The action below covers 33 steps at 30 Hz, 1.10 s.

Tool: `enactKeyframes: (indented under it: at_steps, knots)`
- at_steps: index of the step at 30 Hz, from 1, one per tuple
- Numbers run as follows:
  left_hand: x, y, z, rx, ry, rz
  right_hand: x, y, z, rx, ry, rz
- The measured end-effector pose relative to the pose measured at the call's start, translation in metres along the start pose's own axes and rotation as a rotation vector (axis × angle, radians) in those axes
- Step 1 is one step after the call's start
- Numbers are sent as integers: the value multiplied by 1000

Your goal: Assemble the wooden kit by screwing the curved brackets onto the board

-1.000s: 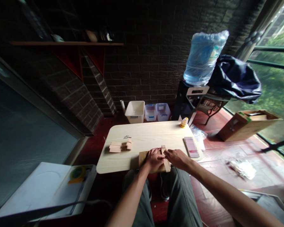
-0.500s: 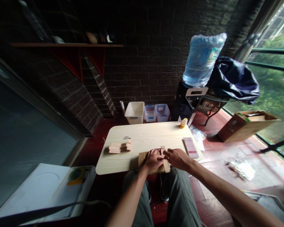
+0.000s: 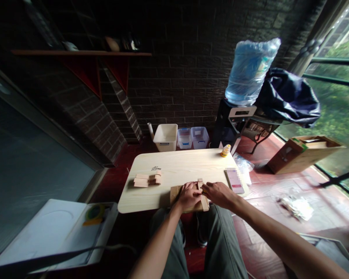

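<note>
Nearest are the person's knees (image 3: 225, 236), below the brown board (image 3: 174, 194); the board lies at the near edge of the bench (image 3: 177, 163) and seems to reach a little past it; if more weight comes on this near side, the board could tip toward the knees.

On the right part of the board lies a pale wooden strip (image 3: 204, 204), running from its far side to its near side; the left grip (image 3: 189, 196) rests over the middle of the board, its fingers laid toward the far side and its thumb by the strip; whether it pinches something, I cannot tell; the right grip (image 3: 219, 192) is at the strip with fingers bent together, but what is between them is hidden; if the left one presses too lightly, the strip could turn or slide while the right one works; because the fingertips meet so closely, one could also be pinched.

The phone (image 3: 235, 181), right of the board, is near the right grip; a careless wrist could push it; farther, to the left of the board, lie wooden pieces (image 3: 147, 180), and beyond them small dark parts (image 3: 156, 169); a sweep of the arm could scatter these; farthest beyond the board, a small bottle (image 3: 226, 150) stands close to the bench's far edge, so a strong jolt could knock it down.
</note>
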State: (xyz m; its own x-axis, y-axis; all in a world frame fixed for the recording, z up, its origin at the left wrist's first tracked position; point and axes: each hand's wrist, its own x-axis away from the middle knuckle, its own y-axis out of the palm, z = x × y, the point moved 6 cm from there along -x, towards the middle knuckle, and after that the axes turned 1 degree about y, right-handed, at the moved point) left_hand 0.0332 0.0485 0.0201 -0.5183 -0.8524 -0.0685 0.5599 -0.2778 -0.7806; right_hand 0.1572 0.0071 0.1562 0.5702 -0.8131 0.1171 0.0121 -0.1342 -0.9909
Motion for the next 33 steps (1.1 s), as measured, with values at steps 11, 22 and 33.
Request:
enactKeyframes:
  at_steps: [11, 22, 33]
  knots:
    - [0, 2, -2, -16, 4, 36, 0, 2, 0, 12, -1, -12]
    - [0, 1, -1, -12, 4, 39, 1, 2, 1, -16, 13, -16]
    - [0, 0, -1, -16, -13, 40, -1, 3, 3, -32, 33, -32]
